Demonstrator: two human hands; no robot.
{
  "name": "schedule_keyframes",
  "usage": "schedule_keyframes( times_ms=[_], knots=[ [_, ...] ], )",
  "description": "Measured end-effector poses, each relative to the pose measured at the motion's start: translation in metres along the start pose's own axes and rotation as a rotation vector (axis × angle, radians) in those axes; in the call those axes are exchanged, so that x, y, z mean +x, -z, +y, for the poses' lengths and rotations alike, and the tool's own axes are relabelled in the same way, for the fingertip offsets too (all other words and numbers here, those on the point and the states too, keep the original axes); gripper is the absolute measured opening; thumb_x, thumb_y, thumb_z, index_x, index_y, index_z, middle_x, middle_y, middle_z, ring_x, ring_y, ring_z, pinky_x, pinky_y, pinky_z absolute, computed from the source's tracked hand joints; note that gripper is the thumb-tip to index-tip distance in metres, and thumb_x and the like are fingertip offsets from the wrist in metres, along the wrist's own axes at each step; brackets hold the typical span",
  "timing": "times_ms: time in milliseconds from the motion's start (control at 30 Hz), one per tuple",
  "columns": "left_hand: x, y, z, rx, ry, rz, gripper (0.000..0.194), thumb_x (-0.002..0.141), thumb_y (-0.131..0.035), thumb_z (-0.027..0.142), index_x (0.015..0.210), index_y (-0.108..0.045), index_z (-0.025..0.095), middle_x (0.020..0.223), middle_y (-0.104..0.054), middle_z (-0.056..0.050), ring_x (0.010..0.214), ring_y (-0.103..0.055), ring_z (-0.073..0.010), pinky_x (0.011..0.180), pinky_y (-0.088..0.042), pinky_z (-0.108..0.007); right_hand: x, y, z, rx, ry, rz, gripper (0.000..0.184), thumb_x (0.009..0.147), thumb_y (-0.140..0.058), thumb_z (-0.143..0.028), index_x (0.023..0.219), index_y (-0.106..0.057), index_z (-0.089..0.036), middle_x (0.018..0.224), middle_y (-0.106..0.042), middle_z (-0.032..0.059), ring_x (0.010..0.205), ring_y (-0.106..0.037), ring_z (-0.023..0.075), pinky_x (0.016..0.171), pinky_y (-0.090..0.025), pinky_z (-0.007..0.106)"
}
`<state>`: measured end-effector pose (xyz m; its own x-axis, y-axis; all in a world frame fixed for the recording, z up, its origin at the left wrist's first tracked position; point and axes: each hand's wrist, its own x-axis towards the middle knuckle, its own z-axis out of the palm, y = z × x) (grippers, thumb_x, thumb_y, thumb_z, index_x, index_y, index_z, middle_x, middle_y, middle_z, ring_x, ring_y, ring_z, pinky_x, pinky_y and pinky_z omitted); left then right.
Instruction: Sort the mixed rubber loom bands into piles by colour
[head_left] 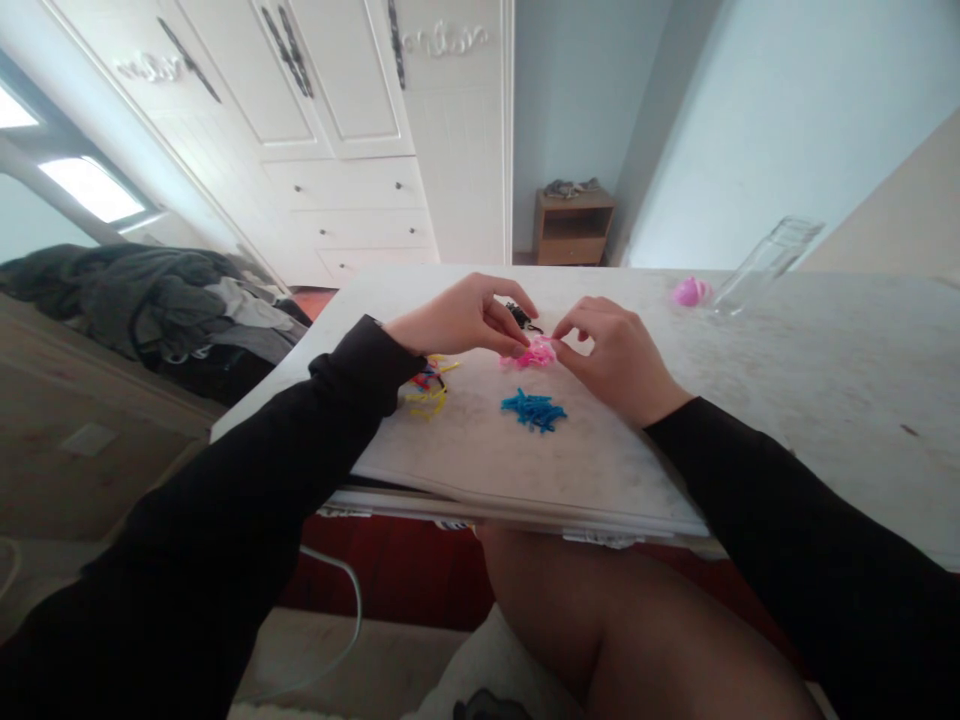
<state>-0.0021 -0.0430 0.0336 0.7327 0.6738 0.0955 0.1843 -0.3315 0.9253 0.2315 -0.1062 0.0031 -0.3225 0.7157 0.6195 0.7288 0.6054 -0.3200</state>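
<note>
On the white table (465, 455) lies a small heap of thin pink pieces (534, 354), too small to make out exactly. My left hand (469, 318) reaches in from the left, thumb and a finger pinched at the heap's left side, the index finger arched above. From the right, my right hand (619, 350) pinches with thumb and index finger at the heap's right edge. Nearer to me is a pile of short blue pieces (534, 410). Behind my left fingers sits a dark pile (517, 316), partly hidden. Yellow, red and blue pieces (429, 385) lie beside my left cuff, which partly covers them.
A clear glass bottle (769, 268) stands at the table's far right, with a pink-purple rounded object (691, 291) next to it. Clothes (172, 300) are heaped at the left. A white wardrobe (352, 100) and a small wooden cabinet (574, 228) stand beyond the table.
</note>
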Motion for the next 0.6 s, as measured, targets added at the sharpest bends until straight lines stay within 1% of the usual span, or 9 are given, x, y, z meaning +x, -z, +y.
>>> schedule_keyframes(
  times_ms=[133,233,400,500,600],
  knots=[
    [0.002,0.001,-0.001,0.027,-0.018,0.022,0.044,0.074,-0.093,0.025,0.11,-0.072,0.013,0.099,-0.085,-0.012,0.085,-0.083,-0.0196,0.078,-0.066,-0.029,-0.001,-0.005,0.005,-0.035,-0.019,-0.064,0.012,0.084,-0.07,-0.011,0.078,-0.072,-0.021,0.082,-0.068,0.0061,0.08,-0.059,0.0238,0.077,-0.046,0.039],
    [0.003,0.0,-0.001,0.041,-0.034,0.034,0.042,0.075,-0.092,0.027,0.109,-0.072,0.013,0.096,-0.084,-0.01,0.086,-0.082,-0.0194,0.079,-0.065,-0.03,-0.001,-0.005,0.004,-0.014,-0.006,-0.082,0.01,0.086,-0.071,-0.014,0.08,-0.074,-0.021,0.083,-0.07,0.0059,0.08,-0.059,0.0235,0.078,-0.047,0.04],
    [0.004,-0.001,-0.001,0.061,-0.065,0.099,0.038,0.075,-0.092,0.028,0.103,-0.073,0.013,0.093,-0.083,-0.009,0.09,-0.081,-0.0203,0.085,-0.067,-0.036,0.0,-0.001,0.0,0.033,0.002,-0.046,0.008,0.088,-0.072,-0.019,0.081,-0.071,-0.022,0.081,-0.071,0.0045,0.079,-0.06,0.0228,0.076,-0.046,0.038],
    [0.004,-0.001,0.001,0.071,-0.094,0.146,0.033,0.074,-0.092,0.027,0.097,-0.074,0.013,0.093,-0.081,-0.008,0.092,-0.081,-0.0203,0.089,-0.067,-0.035,-0.001,-0.001,-0.004,0.059,0.025,-0.02,0.009,0.089,-0.071,-0.021,0.08,-0.069,-0.022,0.08,-0.071,0.0046,0.078,-0.06,0.0225,0.075,-0.046,0.038],
    [0.004,-0.001,0.002,0.092,-0.111,0.184,0.032,0.071,-0.094,0.027,0.092,-0.074,0.014,0.093,-0.08,-0.007,0.095,-0.08,-0.0202,0.09,-0.066,-0.034,-0.001,-0.002,-0.007,0.078,0.045,-0.008,0.009,0.089,-0.072,-0.022,0.081,-0.07,-0.021,0.082,-0.073,0.0053,0.078,-0.061,0.0225,0.075,-0.046,0.038]
  ],
)
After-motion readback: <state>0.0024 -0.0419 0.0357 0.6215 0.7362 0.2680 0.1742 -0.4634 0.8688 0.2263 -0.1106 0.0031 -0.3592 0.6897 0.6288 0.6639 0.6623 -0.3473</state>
